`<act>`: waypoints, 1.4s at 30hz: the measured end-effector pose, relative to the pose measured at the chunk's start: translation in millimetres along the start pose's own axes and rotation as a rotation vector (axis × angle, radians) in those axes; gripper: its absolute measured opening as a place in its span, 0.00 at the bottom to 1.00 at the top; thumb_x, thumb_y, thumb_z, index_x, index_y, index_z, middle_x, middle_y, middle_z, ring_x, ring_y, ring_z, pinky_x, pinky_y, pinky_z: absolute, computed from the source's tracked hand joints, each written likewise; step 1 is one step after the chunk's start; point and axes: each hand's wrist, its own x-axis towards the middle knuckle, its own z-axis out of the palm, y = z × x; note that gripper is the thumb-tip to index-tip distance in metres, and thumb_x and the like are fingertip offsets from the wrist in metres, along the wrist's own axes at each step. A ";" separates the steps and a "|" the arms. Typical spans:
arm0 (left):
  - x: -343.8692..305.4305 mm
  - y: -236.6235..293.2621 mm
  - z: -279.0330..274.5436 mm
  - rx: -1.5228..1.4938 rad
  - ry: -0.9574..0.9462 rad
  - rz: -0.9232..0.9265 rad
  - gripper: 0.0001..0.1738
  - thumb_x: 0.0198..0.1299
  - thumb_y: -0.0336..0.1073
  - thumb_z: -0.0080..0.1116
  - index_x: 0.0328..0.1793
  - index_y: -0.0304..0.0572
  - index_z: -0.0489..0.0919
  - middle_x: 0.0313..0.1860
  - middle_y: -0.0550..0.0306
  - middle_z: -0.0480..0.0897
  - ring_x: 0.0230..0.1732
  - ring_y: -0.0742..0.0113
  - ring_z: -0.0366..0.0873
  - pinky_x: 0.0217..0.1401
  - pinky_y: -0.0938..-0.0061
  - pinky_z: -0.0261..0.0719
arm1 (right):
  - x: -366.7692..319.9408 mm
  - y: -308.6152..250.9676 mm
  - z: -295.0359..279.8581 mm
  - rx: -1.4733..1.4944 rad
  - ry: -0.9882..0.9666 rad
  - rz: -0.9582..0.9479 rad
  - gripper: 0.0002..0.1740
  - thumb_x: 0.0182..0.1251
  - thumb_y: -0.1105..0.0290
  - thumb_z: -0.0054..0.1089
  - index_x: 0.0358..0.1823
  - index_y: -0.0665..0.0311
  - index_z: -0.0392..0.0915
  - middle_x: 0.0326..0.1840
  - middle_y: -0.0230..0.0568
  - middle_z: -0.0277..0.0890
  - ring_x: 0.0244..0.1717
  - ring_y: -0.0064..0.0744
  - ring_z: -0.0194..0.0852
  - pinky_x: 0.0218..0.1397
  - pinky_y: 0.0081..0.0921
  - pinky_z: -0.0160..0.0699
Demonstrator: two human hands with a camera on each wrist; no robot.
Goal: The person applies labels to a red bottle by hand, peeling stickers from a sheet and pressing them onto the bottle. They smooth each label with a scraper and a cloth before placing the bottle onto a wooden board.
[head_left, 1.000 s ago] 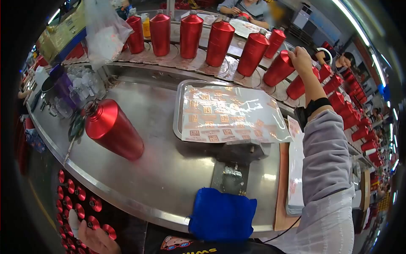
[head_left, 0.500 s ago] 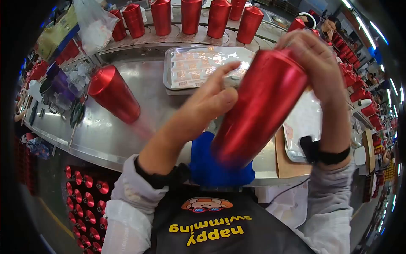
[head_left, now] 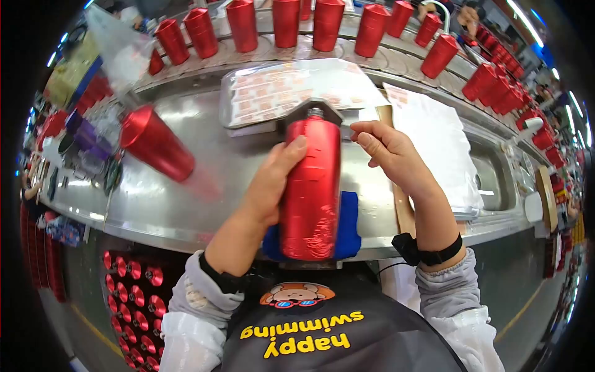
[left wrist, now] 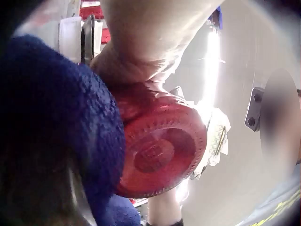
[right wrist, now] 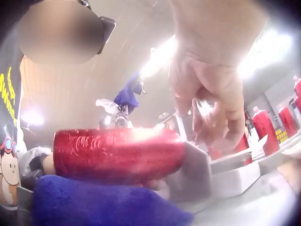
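My left hand [head_left: 273, 177] grips a glossy red bottle [head_left: 313, 192] by its side, thumb over the top and fingers hidden beneath. Raised marks show on the bottle near its base. It lies over a folded blue cloth [head_left: 349, 226], its neck end at a dark angular holder [head_left: 317, 108]. The bottle's round embossed base [left wrist: 155, 155] faces the left wrist camera, beside the cloth. My right hand [head_left: 390, 152] hovers just right of the neck, apart from the bottle, fingers loosely bent with nothing visible between them.
Behind the holder lies a tray with a sticker sheet [head_left: 273, 93]. Another tray with a white sheet [head_left: 431, 149] stands right. A second red bottle [head_left: 156, 142] leans at left. More red bottles [head_left: 285, 25] line the conveyor. Several capped bottles [head_left: 139, 319] stand below the table edge.
The right hand took a red bottle from the conveyor and brought it over the blue cloth. The left hand came up and now grips it; the right hand has let go.
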 end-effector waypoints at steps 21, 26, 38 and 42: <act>-8.7 -6.4 7.2 0.363 0.050 0.230 0.46 0.66 0.48 0.60 0.81 0.43 0.46 0.69 0.46 0.68 0.64 0.61 0.73 0.66 0.64 0.75 | 28.0 172.0 -167.4 -1.049 -0.133 0.391 0.26 0.69 0.73 0.50 0.65 0.35 0.77 0.71 0.45 0.65 0.68 0.52 0.64 0.70 0.43 0.68; -7.2 -9.6 2.6 0.429 0.058 0.266 0.50 0.64 0.55 0.61 0.80 0.41 0.47 0.70 0.47 0.66 0.65 0.60 0.72 0.66 0.64 0.75 | -31.0 168.9 -216.3 -1.190 0.024 0.688 0.22 0.70 0.71 0.51 0.59 0.37 0.82 0.70 0.42 0.65 0.71 0.52 0.61 0.69 0.51 0.66; -7.9 -16.8 3.5 0.512 0.083 0.363 0.47 0.68 0.59 0.53 0.80 0.39 0.48 0.68 0.43 0.69 0.60 0.57 0.77 0.60 0.64 0.80 | -49.4 261.7 -264.4 -0.221 0.813 0.715 0.16 0.62 0.56 0.66 0.33 0.64 0.83 0.33 0.45 0.82 0.31 0.43 0.80 0.38 0.39 0.77; -6.8 -19.9 4.3 0.471 0.082 0.362 0.47 0.67 0.60 0.53 0.80 0.39 0.49 0.66 0.42 0.70 0.58 0.57 0.78 0.59 0.64 0.81 | -42.7 255.2 -272.5 -0.966 0.785 0.543 0.16 0.60 0.56 0.65 0.31 0.63 0.83 0.33 0.50 0.83 0.41 0.48 0.80 0.48 0.40 0.77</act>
